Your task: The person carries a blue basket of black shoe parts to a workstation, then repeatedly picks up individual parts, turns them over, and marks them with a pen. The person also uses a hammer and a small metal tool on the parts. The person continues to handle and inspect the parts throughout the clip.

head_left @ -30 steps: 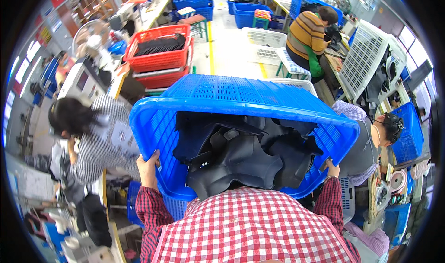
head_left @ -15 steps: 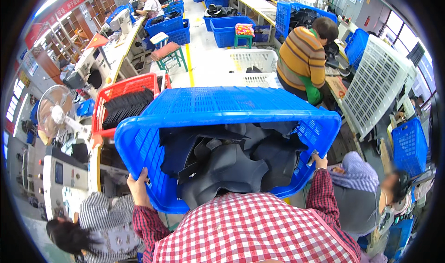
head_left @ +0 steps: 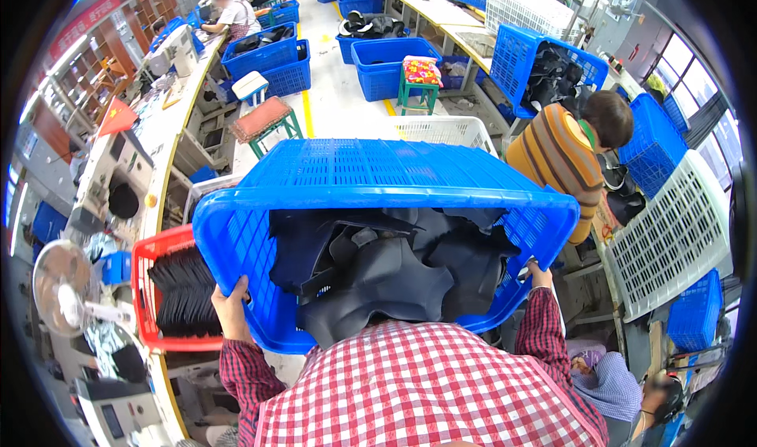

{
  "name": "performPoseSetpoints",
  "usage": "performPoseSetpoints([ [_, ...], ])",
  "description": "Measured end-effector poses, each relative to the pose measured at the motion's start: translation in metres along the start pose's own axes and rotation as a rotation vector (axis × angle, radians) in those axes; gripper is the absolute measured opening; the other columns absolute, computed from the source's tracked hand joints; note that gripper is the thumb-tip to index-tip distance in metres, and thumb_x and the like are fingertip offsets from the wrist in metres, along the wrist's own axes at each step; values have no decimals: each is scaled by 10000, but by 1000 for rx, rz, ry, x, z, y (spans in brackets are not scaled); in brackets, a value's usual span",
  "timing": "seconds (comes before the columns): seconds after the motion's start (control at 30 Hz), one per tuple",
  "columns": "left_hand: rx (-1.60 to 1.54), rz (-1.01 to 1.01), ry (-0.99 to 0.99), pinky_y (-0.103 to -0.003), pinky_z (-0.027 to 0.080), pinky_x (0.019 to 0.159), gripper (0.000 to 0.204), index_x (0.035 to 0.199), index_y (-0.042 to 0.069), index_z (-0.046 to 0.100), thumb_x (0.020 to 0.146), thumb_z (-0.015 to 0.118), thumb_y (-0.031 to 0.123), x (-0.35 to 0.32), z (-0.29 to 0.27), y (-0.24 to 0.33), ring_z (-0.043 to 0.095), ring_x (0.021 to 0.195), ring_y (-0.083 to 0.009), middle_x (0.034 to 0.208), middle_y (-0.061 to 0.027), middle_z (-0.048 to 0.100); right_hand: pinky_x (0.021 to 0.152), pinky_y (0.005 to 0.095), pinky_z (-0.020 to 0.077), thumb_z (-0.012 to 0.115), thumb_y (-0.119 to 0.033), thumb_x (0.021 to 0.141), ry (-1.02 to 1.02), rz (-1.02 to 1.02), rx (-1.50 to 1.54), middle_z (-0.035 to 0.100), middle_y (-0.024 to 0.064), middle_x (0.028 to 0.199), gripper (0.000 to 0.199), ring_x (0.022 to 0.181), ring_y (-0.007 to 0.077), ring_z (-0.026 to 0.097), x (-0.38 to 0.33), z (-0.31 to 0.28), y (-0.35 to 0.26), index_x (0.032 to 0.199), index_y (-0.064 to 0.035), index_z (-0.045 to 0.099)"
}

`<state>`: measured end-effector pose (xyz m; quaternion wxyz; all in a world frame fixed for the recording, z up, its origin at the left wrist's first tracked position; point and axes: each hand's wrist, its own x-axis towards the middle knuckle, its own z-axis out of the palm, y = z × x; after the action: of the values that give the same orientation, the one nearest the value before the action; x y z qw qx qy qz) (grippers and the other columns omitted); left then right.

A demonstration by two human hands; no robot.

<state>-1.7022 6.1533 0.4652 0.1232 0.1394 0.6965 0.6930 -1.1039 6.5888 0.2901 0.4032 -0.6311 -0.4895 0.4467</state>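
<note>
left hand (head_left: 231, 308): gripping | right hand (head_left: 540, 275): gripping | forearms (head_left: 244, 372): extended forward, well apart

In mid-frame, the blue basket (head_left: 378, 167) hides some fingers of the left hand (head_left: 231, 311) and right hand (head_left: 539, 277), plus part of a white crate (head_left: 453, 128). The checked apron (head_left: 418, 384), cut off below, covers the dark pieces' (head_left: 386, 277) lower edge. Far left, the fan's (head_left: 71, 307) blades blur.

Yellow stripes (head_left: 307, 114) mark the pale floor (head_left: 335, 80) between worktables (head_left: 418, 4), bright windows (head_left: 678, 57) at right.
</note>
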Motion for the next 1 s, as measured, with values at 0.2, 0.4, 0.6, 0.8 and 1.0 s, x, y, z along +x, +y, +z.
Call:
performPoseSetpoints([
  [0.2, -3, -79, -1, -243, 397, 556, 118, 822, 43, 654, 853, 766, 27, 165, 71, 8, 537, 571, -84, 692, -7, 625, 586, 282, 435, 728, -87, 837, 61, -91, 131, 633, 33, 686, 80, 595, 127, 574, 79, 99, -68, 855, -51, 660],
  [0.4, 8, -43, -14, -247, 392, 603, 112, 807, 70, 667, 865, 757, 36, 331, 128, -25, 537, 610, -85, 694, 3, 615, 601, 276, 448, 725, -95, 851, 53, -61, 267, 656, 36, 725, 117, 639, 122, 599, 183, 251, -115, 945, -37, 686],
  [0.6, 49, -57, 47, -253, 390, 601, 62, 890, 30, 680, 869, 738, 22, 510, 185, 7, 541, 635, -100, 767, -10, 640, 601, 295, 445, 745, -172, 821, 1, -24, -25, 640, 20, 691, 159, 612, 117, 582, 312, 425, -215, 887, -41, 684],
  [0.8, 43, -88, 148, -253, 428, 610, 87, 955, 22, 672, 884, 723, 19, 613, 244, 7, 557, 651, -109, 819, -38, 649, 618, 300, 448, 739, -140, 816, -93, -44, -37, 639, 25, 700, 126, 624, 125, 590, 433, 552, -299, 884, -52, 680],
  [1.0, -73, -201, 89, -259, 410, 544, 72, 921, 38, 646, 896, 710, 15, 777, 332, -18, 536, 581, -112, 721, -27, 603, 604, 304, 449, 747, -164, 826, -50, -8, -70, 639, 25, 689, 152, 614, 122, 585, 559, 676, -338, 886, -44, 675],
])
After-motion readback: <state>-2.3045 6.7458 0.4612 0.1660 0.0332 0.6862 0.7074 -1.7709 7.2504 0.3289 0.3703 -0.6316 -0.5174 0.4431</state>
